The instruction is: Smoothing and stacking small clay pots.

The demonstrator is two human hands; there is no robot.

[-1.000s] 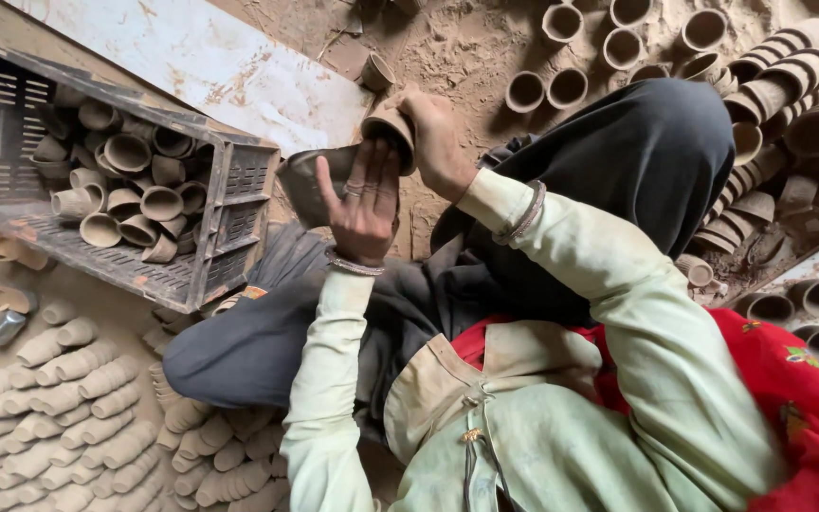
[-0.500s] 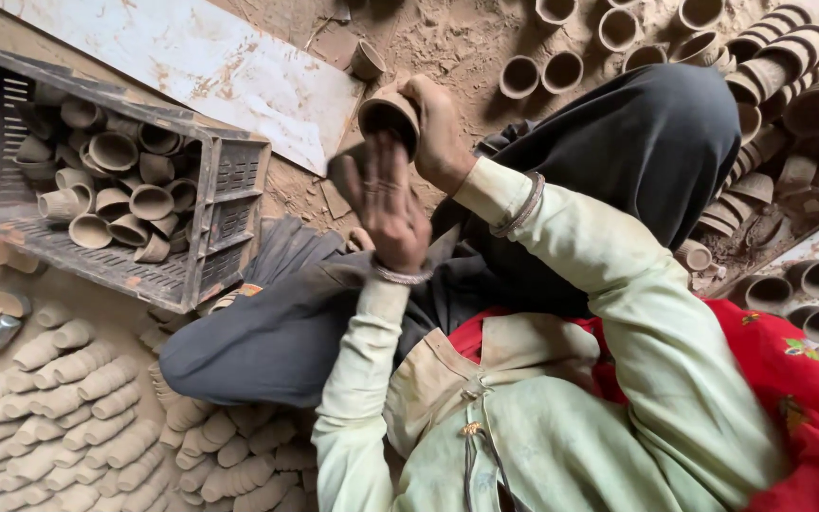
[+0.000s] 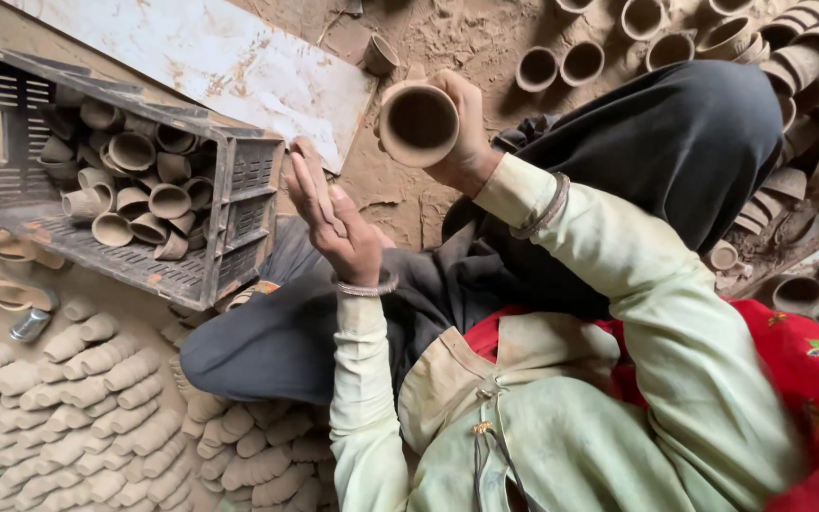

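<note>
My right hand is shut on a small unfired clay cup, held up with its open mouth turned toward me. My left hand is raised just left of and below the cup, palm flat and fingers straight, holding nothing and not touching the cup. A bangle sits on each wrist. Both hands hover above my lap, which is covered by dark cloth.
A dark plastic crate lying on its side at left holds several clay cups. A pale board lies behind it. Rows of stacked cups cover the ground at lower left, and more cups stand at upper right.
My left hand has come off the cup and opened flat beside it. My right hand has turned the cup so its mouth faces me.
</note>
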